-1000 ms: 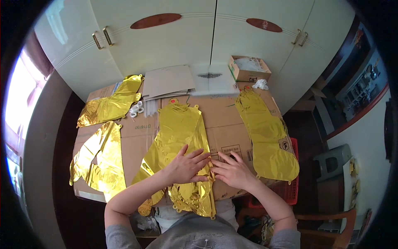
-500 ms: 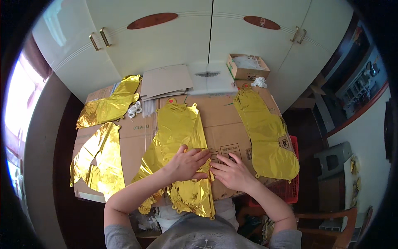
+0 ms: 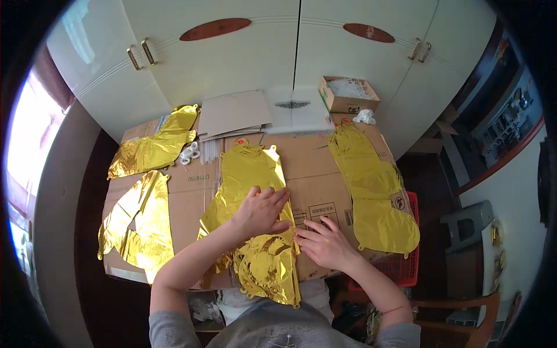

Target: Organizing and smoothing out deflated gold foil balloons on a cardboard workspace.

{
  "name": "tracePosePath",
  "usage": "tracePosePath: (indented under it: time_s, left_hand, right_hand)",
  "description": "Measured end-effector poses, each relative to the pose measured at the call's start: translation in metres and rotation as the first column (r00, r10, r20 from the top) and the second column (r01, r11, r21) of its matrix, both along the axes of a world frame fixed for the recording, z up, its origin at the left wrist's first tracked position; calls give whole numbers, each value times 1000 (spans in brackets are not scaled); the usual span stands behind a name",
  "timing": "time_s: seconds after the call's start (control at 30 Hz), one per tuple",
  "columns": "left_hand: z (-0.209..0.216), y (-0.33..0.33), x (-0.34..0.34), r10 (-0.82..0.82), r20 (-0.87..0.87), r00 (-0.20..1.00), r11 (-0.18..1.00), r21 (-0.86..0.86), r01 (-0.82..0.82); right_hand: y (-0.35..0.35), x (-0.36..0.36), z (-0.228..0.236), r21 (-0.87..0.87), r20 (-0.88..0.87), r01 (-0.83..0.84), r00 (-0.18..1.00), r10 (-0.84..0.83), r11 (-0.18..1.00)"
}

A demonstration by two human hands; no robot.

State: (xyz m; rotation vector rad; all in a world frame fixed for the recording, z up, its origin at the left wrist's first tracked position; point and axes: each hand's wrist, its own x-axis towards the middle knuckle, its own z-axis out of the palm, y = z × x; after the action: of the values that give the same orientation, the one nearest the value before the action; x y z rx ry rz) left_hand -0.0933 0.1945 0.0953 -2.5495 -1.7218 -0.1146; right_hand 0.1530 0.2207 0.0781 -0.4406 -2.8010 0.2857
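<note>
A flat gold foil balloon lies in front of me, folded lengthwise, its crinkled near end hanging over the front edge of the cardboard-covered table. My left hand rests flat on it, fingers stretched toward its right edge. Beside that edge, my right hand has its fingers spread, the tips against the foil and the cardboard. Another gold foil balloon is spread out to the right. Two more pieces lie to the left: a far foil balloon and a near one.
Grey-brown card sheets are stacked at the back, near white tape-like rolls and thin clear strips. A small open box and crumpled white tissue sit back right. A red crate and wooden chair stand at right.
My left hand has slid slightly away from me over the foil. The middle balloon's left part has drawn inward to the right. My right hand has barely moved.
</note>
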Motion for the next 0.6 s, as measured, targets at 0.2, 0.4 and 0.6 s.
tracePosePath:
  time_s: [0.2,0.4,0.6]
  left_hand:
    - [-1,13,-5,58,-4,998,998,-9,-58]
    - [-8,23,-8,79,-31,996,996,39,-78]
    - [-10,33,-12,115,-8,993,993,17,-115]
  right_hand:
    - [-1,0,2,-5,12,0,1000,0,1000]
    - [-1,0,-1,-21,-1,7,1000,-7,1000]
    - [-2,-2,2,-16,-17,9,1000,-9,1000]
